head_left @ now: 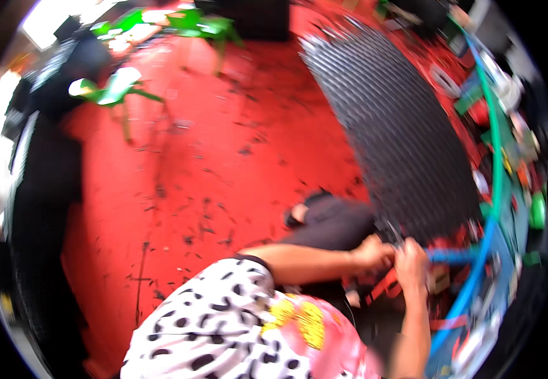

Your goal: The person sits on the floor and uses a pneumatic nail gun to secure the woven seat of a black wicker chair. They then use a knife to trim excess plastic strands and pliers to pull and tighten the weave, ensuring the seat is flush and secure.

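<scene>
A long black woven mat (406,126) with a ribbed diagonal weave stretches away from me on the right, loose strip ends sticking out at its far edge. At its near left corner my two hands come close together. My left hand (373,251) is closed, reaching in from the left. Beside it my right hand (411,260) is closed too, its fingers pinched at the mat's near edge. Thin dark strip ends (390,231) show just above the fingers, and both hands seem to grip them. Motion blur hides the exact grip.
Dark scraps are scattered over the red floor (223,164). Green stools (117,87) stand at the far left, near black stacked shapes (43,189). Along the right side runs a blue-green tube (494,145) beside cluttered tools and parts. My bent leg (334,221) lies left of the mat.
</scene>
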A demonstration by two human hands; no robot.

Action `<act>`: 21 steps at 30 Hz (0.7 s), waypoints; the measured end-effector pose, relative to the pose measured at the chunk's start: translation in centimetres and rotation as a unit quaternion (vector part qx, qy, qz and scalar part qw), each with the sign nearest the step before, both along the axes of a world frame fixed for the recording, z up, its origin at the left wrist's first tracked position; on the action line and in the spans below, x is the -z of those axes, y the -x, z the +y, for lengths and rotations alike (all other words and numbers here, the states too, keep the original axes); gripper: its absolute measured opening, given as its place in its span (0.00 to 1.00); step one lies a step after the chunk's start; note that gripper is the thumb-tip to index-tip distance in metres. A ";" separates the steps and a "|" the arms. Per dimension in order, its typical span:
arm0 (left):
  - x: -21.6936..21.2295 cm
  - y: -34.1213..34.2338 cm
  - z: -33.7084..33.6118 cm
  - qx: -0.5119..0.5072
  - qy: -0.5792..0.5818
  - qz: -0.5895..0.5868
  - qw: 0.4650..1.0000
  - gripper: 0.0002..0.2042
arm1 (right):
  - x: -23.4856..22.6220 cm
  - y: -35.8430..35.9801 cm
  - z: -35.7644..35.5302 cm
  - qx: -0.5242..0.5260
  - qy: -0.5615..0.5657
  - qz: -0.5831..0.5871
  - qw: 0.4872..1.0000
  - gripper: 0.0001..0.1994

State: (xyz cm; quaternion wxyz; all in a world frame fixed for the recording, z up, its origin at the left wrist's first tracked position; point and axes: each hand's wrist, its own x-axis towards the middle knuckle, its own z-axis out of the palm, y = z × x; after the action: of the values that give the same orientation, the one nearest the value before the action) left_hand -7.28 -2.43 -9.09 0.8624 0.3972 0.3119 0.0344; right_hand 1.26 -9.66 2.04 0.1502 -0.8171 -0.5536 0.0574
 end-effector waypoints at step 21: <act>-4.4 3.7 2.0 0.027 -0.616 -0.255 0.745 0.08 | 6.9 0.8 -5.4 0.302 -0.257 0.486 0.779 0.07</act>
State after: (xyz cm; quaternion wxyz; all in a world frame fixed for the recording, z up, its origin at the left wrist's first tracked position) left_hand -11.02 -0.38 -4.64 0.4777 0.8270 -0.0193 0.2959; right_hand 0.50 -15.05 -4.82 0.6134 -0.7372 -0.1264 0.2537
